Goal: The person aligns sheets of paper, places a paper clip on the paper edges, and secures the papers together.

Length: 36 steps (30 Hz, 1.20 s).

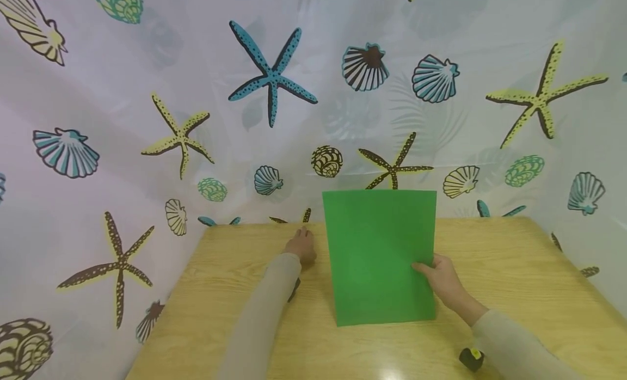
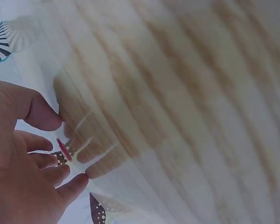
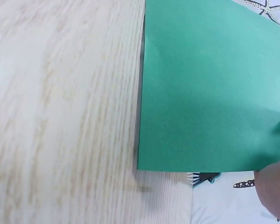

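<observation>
My right hand (image 1: pixel 443 279) grips a green sheet of paper (image 1: pixel 382 255) by its right edge, thumb on the near face. The sheet stands upright over the table, and its lower corner fills much of the right wrist view. At the table's back edge, my left hand (image 1: pixel 302 246) reaches forward beside the sheet. In the left wrist view its fingers are loosely bent, with a gap between thumb and fingertips. A thin red strip-like thing (image 2: pixel 64 150) shows in that gap, close to the fingertips.
The wooden table (image 1: pixel 196 314) meets a white sheet (image 1: pixel 303 151) printed with starfish and shells at the back and sides. A small black object with a yellow mark (image 1: pixel 472 359) lies by the right forearm. Another dark object (image 1: pixel 294 289) is partly hidden by the left forearm.
</observation>
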Motion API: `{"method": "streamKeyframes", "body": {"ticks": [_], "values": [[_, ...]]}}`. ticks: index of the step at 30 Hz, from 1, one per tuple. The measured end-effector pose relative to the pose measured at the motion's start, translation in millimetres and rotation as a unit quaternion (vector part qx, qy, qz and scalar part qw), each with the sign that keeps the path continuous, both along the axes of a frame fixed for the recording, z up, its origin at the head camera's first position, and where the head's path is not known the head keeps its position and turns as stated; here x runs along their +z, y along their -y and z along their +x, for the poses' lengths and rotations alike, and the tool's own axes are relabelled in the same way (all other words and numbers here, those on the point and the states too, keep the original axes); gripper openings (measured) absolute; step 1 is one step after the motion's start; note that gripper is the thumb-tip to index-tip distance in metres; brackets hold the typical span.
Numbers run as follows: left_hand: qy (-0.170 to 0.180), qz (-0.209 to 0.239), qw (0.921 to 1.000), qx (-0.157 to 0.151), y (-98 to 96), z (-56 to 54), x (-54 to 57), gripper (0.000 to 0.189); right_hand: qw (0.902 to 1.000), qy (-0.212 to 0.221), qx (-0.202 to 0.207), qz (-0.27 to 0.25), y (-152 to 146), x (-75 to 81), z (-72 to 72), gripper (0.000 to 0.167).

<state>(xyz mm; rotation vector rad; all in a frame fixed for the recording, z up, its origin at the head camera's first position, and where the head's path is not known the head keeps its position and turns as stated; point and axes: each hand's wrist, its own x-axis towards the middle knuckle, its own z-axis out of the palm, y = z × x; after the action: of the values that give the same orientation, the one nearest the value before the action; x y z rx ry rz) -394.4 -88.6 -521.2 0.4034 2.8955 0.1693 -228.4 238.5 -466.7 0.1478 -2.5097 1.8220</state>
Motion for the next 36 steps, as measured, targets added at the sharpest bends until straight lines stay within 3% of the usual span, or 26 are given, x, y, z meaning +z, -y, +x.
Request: {"method": "streamKeyframes", "body": {"ticks": [19,25,36], "values": [[0.005,0.019,0.9998,0.002,9.7,0.0,-6.2,0.065,0.9999,-0.017,0.002,-0.003,1.3,-2.3,-2.5,0.037],[0.008,0.016,0.9998,-0.004,6.8,2.3,-2.5,0.062,0.9999,-0.011,0.005,-0.009,0.0,-0.6,-0.6,0.038],[-0.034,-0.027,0.9988,-0.021,3.8,1.7,-2.8,0.046,0.9999,-0.009,-0.002,-0.009,-2.8,-1.3,1.0,0.038]]}}
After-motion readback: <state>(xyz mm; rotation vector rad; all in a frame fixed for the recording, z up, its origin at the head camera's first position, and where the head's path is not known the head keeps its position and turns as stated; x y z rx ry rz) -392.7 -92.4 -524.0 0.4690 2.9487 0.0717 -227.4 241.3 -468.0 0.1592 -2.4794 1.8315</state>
